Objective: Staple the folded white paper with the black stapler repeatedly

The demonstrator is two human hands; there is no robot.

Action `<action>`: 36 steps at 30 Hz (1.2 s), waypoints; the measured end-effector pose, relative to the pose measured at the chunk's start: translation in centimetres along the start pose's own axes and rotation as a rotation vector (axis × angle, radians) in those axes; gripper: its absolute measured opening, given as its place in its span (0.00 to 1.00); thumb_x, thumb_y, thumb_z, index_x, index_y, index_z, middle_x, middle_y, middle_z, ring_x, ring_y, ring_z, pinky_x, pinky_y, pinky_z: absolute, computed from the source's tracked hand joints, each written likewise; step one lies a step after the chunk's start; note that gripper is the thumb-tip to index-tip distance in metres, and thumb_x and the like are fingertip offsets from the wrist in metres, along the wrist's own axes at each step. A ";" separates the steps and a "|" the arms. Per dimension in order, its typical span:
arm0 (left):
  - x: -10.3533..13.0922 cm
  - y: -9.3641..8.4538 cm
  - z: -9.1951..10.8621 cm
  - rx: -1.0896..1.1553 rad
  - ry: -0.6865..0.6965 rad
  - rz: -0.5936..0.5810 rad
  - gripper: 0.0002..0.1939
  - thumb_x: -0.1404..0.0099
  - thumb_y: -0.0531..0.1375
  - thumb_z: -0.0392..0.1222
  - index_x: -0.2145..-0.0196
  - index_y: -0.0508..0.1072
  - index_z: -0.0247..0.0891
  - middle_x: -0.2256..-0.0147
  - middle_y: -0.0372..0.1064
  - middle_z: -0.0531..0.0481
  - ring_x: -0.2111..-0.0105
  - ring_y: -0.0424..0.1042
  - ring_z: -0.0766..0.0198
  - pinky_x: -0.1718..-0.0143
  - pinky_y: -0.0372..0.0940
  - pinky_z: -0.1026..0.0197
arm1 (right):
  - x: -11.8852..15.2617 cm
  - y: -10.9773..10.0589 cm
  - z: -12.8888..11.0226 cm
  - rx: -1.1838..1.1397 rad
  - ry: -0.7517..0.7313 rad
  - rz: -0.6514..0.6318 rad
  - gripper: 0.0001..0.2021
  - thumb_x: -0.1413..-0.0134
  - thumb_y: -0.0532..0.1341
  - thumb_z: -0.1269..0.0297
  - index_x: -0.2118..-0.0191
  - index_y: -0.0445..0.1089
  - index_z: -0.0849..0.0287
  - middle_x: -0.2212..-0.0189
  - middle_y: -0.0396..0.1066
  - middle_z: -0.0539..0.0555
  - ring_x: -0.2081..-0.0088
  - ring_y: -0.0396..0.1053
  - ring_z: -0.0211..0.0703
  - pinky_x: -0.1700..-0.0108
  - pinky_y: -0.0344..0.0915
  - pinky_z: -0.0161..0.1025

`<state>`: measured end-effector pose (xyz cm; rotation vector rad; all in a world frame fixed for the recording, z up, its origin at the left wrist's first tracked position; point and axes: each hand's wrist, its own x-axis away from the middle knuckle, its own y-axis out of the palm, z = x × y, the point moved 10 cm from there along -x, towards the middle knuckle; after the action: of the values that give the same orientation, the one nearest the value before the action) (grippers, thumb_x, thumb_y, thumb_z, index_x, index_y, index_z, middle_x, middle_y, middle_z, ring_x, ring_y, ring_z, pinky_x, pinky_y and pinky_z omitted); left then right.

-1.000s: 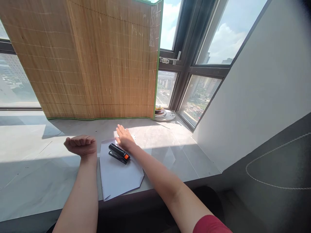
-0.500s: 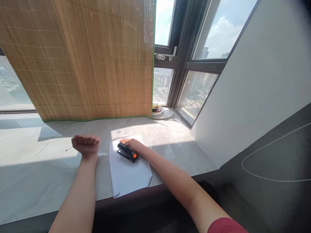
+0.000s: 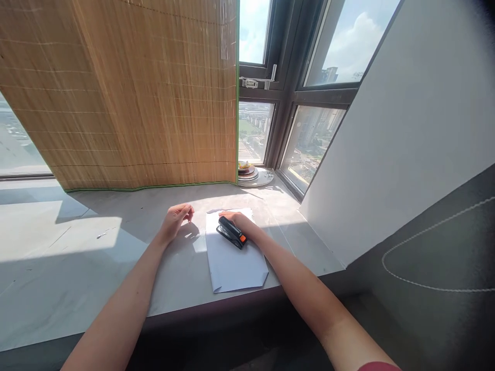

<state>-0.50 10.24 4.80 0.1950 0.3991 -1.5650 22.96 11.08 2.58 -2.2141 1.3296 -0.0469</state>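
Paper (image 3: 236,269) and slanted stapler (image 3: 232,233) had slid right; right hand (image 3: 241,220) lay nearer the stapler, grip unclear; left hand (image 3: 176,219) curled.

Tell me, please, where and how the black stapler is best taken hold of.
Probably around the middle of the black stapler, pinching across its two long sides and coming from the left: its long, narrow body lies slantwise on the white paper, its left side is unobstructed, and the right hand is close along the other.
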 end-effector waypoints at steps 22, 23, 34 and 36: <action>0.6 3.1 -2.1 -0.860 0.172 -0.254 0.16 0.25 0.59 0.53 0.54 0.86 0.49 0.56 0.73 0.46 0.54 0.73 0.53 0.47 0.68 0.51 | 2.5 0.3 -2.5 -0.038 -0.332 -0.266 0.24 0.38 0.65 0.69 0.37 0.70 0.57 0.43 0.76 0.59 0.43 0.73 0.51 0.38 0.67 0.49; 0.6 3.1 -2.3 -0.866 0.172 -0.252 0.17 0.25 0.59 0.54 0.53 0.87 0.49 0.55 0.73 0.46 0.54 0.73 0.53 0.47 0.68 0.50 | 2.3 0.2 -2.3 -0.040 -0.322 -0.255 0.24 0.38 0.65 0.70 0.37 0.71 0.57 0.43 0.77 0.59 0.42 0.73 0.52 0.37 0.67 0.50; 1.0 3.7 -3.3 -0.930 0.136 -0.319 0.19 0.24 0.58 0.55 0.42 0.83 0.56 0.43 0.74 0.48 0.45 0.71 0.51 0.35 0.64 0.46 | 1.9 -1.1 -1.8 -0.115 -0.293 -0.183 0.22 0.37 0.67 0.64 0.38 0.74 0.58 0.42 0.78 0.61 0.41 0.74 0.55 0.35 0.67 0.56; 0.9 3.7 -3.3 -0.928 0.142 -0.315 0.20 0.23 0.58 0.56 0.42 0.83 0.55 0.42 0.74 0.47 0.44 0.71 0.50 0.35 0.64 0.46 | 1.8 -0.9 -1.6 -0.099 -0.287 -0.184 0.22 0.37 0.67 0.64 0.38 0.74 0.57 0.41 0.78 0.61 0.40 0.74 0.56 0.34 0.67 0.57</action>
<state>2.71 10.66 0.93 -0.4987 1.2637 -1.5157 24.10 9.18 3.89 -2.3156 0.9901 0.2641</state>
